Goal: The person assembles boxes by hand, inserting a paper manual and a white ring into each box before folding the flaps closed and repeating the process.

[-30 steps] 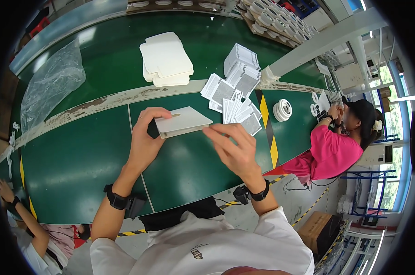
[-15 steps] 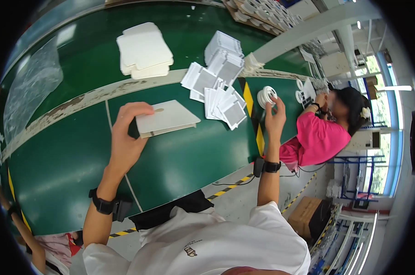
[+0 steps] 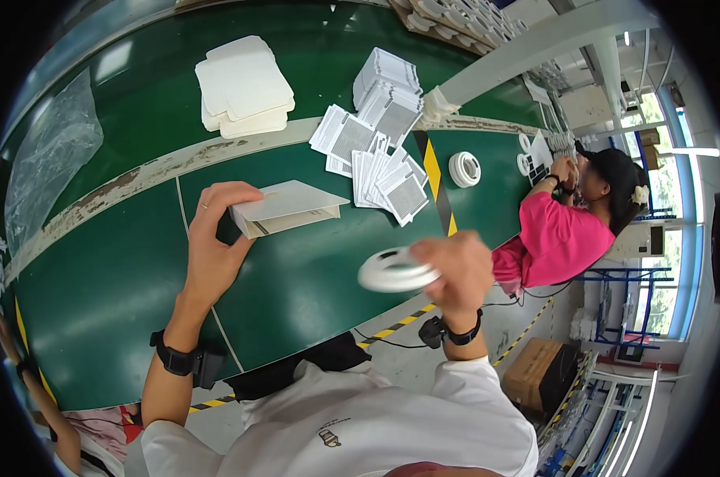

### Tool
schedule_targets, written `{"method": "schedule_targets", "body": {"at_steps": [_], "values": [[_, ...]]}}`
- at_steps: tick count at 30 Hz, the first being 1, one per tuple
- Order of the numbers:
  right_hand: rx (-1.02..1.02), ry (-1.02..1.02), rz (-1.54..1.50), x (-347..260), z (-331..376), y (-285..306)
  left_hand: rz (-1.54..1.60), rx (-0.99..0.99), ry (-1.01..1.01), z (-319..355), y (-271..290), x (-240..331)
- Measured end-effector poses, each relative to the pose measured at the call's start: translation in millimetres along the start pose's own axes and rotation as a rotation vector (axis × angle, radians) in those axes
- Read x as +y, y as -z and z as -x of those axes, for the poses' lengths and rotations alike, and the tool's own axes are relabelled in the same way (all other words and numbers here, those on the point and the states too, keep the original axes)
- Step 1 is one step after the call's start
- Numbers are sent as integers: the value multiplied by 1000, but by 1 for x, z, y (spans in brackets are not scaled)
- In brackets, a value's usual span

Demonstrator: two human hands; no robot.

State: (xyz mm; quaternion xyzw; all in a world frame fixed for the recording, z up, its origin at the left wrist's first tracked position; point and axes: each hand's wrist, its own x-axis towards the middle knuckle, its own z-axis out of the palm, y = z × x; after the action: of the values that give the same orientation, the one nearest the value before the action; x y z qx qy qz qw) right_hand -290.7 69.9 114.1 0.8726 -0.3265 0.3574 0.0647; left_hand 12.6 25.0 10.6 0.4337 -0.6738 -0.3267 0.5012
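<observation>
My left hand [image 3: 221,230] grips a thin white cardboard box [image 3: 292,205] by its left end, with the thumb below and fingers over the top. The box's open side faces me. Closed on a white ring-shaped disc [image 3: 396,272] with a dark slot, my right hand [image 3: 458,270] is blurred by motion over the front of the green table. A short stack of similar white rings [image 3: 464,169] stands farther back on the right, beyond the yellow and black tape.
Printed leaflets [image 3: 376,171] lie fanned behind the box, below taller leaflet stacks [image 3: 388,91]. Flat white cardboard pieces [image 3: 245,83] are piled at the back. Clear plastic film [image 3: 54,155] lies far left. A co-worker in pink [image 3: 563,230] works at the right.
My right hand has left the ring stack with one white ring and moved toward me and to the left. The box in my left hand has tilted, showing more of its open side.
</observation>
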Motion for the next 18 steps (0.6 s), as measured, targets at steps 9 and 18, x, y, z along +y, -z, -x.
{"method": "schedule_targets", "body": {"at_steps": [9, 18], "values": [[187, 163, 85, -1, -25, -56, 26, -61, -3, -1, -4, 3], [224, 232, 163, 6, -24, -93, 37, -112, 21, 3, -2, 13]]}}
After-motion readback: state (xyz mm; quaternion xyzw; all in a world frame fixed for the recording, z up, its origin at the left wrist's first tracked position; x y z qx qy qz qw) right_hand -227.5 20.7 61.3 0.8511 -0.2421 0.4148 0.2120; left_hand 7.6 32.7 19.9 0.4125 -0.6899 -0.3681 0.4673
